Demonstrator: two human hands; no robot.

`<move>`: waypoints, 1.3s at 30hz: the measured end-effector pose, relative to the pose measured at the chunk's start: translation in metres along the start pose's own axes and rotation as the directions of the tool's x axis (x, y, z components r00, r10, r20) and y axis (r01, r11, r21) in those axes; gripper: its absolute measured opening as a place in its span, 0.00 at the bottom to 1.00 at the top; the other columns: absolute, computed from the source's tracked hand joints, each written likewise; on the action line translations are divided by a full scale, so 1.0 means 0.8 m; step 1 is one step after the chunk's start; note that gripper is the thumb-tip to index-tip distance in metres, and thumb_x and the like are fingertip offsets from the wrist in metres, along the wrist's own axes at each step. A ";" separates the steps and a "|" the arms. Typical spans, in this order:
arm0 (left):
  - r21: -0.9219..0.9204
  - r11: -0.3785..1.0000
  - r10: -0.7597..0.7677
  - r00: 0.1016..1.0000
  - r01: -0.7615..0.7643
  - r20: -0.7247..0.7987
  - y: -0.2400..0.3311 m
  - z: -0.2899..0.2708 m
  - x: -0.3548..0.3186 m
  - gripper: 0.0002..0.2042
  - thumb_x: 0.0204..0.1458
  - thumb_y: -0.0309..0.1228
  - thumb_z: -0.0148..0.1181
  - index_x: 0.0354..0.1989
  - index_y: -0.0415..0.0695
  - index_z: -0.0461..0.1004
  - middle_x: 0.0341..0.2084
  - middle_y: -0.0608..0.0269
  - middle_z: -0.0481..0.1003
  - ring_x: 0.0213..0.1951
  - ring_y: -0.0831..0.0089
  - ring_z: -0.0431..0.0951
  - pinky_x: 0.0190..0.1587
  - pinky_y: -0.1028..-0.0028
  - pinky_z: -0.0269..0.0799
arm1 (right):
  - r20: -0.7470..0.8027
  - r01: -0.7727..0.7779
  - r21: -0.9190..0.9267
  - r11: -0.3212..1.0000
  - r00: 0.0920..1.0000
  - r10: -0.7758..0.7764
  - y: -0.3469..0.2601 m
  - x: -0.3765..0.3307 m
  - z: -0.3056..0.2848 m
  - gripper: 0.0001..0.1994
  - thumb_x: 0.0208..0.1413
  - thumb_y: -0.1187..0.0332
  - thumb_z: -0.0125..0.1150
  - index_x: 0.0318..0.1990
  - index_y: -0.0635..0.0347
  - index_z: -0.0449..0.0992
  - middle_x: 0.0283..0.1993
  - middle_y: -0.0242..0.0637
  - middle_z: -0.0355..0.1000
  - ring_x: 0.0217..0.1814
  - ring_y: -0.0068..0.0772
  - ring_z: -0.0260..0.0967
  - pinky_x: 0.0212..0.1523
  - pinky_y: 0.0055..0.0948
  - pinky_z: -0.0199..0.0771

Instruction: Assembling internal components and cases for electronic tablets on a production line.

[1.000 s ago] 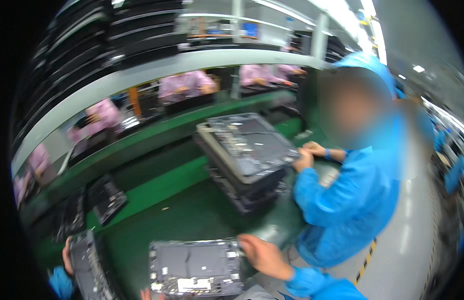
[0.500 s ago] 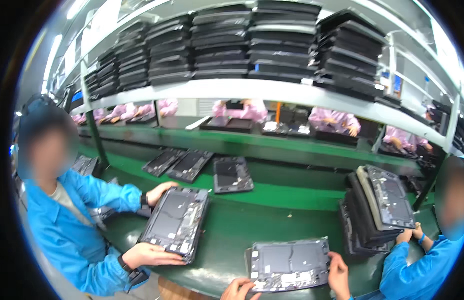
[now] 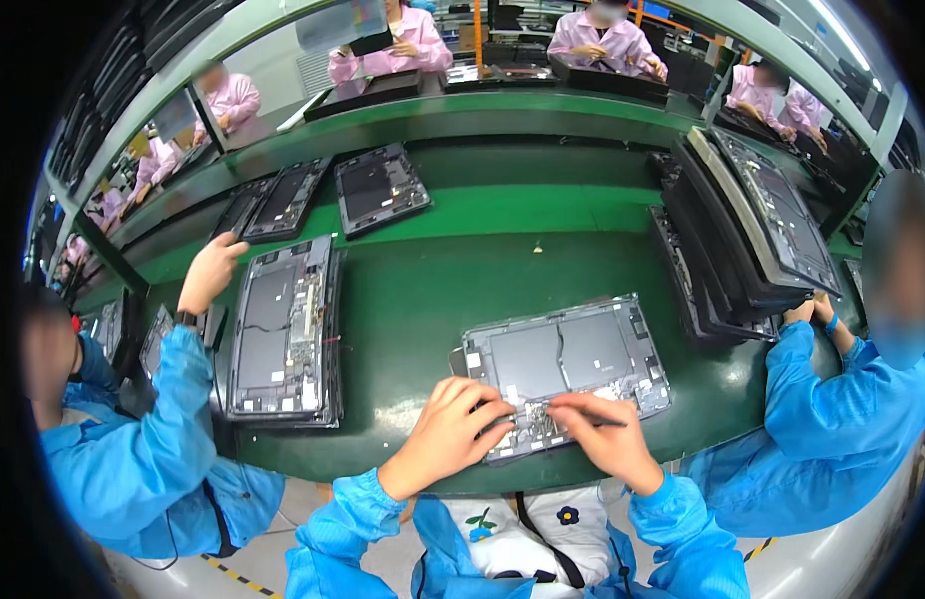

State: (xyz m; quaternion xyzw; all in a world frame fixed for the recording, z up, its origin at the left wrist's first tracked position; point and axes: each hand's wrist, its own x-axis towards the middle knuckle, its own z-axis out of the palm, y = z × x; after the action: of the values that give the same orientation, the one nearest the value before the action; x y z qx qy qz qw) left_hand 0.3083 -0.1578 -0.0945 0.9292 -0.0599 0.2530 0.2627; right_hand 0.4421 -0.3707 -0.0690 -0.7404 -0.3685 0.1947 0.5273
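Observation:
An opened tablet [image 3: 586, 351] lies in front of me on the green table, its grey battery cells and circuit board exposed. My left hand [image 3: 453, 431] rests at its near left edge, fingers curved and apart on the circuit board strip, with nothing visible in them. Over the middle of that strip, my right hand [image 3: 604, 433] is closed on a slim dark tool [image 3: 610, 423], whose tip sits near small board parts; the tool's exact kind is hidden by the fingers. Part of the board is hidden under both hands.
Left of me stands a stack of opened tablets [image 3: 283, 329], beside a co-worker's hand [image 3: 211, 275]. Several more tablets [image 3: 381, 188] lie farther back. A tall stack of dark devices [image 3: 727, 235] leans at the right, near another co-worker in a blue sleeve [image 3: 822, 389].
My view has tipped downward. My hands have moved from the tablet's sides onto its board, the right now holding a slim tool. The left co-worker has put down the held tablets.

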 end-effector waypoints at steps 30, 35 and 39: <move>-0.038 0.999 -0.004 0.998 0.006 0.055 0.003 0.003 0.036 0.06 0.51 0.29 0.68 0.35 0.45 0.79 0.45 0.60 0.76 0.49 0.58 0.76 0.54 0.59 0.70 | -0.168 0.316 -0.572 0.757 0.858 -0.485 -0.004 -0.001 0.039 0.05 0.50 0.76 0.70 0.33 0.59 0.79 0.26 0.32 0.72 0.24 0.32 0.72 0.22 0.31 0.72; -0.009 0.991 -0.129 0.974 0.133 0.187 0.005 -0.007 0.051 0.17 0.51 0.33 0.71 0.50 0.50 0.76 0.56 0.57 0.69 0.50 0.55 0.75 0.55 0.57 0.70 | -0.218 0.284 -0.527 0.801 0.866 -0.450 -0.007 0.002 0.042 0.05 0.49 0.78 0.68 0.32 0.60 0.77 0.27 0.36 0.72 0.25 0.37 0.72 0.24 0.34 0.73; 0.017 0.978 -0.202 0.932 0.207 0.302 -0.014 -0.014 0.076 0.33 0.45 0.33 0.75 0.62 0.55 0.68 0.63 0.48 0.59 0.51 0.43 0.75 0.54 0.53 0.72 | -0.247 0.258 -0.461 0.849 0.882 -0.402 0.000 0.000 0.048 0.06 0.49 0.79 0.67 0.33 0.61 0.77 0.28 0.39 0.73 0.25 0.40 0.72 0.25 0.37 0.72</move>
State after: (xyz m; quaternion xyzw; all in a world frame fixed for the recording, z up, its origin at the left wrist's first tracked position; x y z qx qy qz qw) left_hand 0.3588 -0.1415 -0.0606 0.9561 -0.0041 0.0790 0.2821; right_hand 0.4162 -0.3458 -0.0831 -0.7817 -0.4296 -0.1114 0.4382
